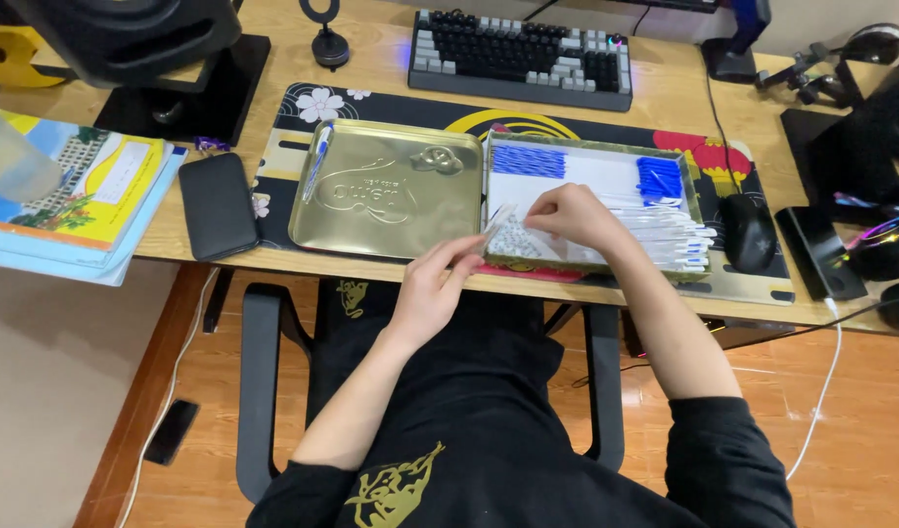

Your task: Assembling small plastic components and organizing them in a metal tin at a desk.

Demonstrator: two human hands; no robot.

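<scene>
My left hand [436,288] sits at the desk's front edge and pinches a slim clear pen barrel [496,223] that tilts up toward the gold tin tray [495,186]. My right hand [570,217] reaches into that tray, fingers curled over a heap of small white parts [516,241] at its near left corner. Inside the tray lie blue refills [528,160], blue caps [659,178] and a row of white pen barrels [670,235]. Left of the tray, the tin's gold lid [386,191] lies flat with one finished pen [317,161] on it.
A dark desk mat [283,147] lies under both tins. A keyboard [520,57] sits behind, a black mouse [748,232] right of the tray, a black wallet [218,205] and stacked books [73,196] to the left. Black stands and cables crowd the right edge.
</scene>
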